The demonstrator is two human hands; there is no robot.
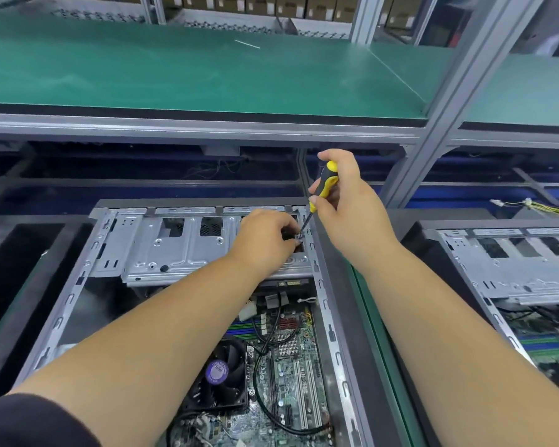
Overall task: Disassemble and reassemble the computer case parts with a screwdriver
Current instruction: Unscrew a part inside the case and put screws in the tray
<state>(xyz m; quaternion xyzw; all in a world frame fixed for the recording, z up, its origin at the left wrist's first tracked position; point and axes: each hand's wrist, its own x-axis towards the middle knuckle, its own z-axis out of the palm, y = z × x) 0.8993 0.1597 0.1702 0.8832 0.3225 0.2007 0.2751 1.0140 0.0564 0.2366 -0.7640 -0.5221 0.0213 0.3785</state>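
The screwdriver [323, 185] had a yellow-and-black handle and sat tilted, handle up and away from the person, thin shaft running down and to the left so the tip landed at the right end of the drive cage [181, 246]. Its long axis ran diagonally, top-right to bottom-left. The right hand [346, 201] was wrapped around the handle, fingers curled over it. The left hand [265, 240] was down at the tip, fingertips pinched together around something tiny there, probably a screw [300, 235], but it was too small and half covered to say for sure.

The computer case [323, 304] lay open on its side, motherboard facing up, with a CPU fan [221, 372] low in the middle. Both forearms crossed over the board and hid a good chunk of it, and the bottom of the case was cut off by the frame edge.

The tip worked right beside the case's right wall, so tight on that side; more open room toward the left of the cage. A second open case [510, 272] sat just to the right, cut off at the edge. A green shelf [207, 75] ran overhead behind everything.
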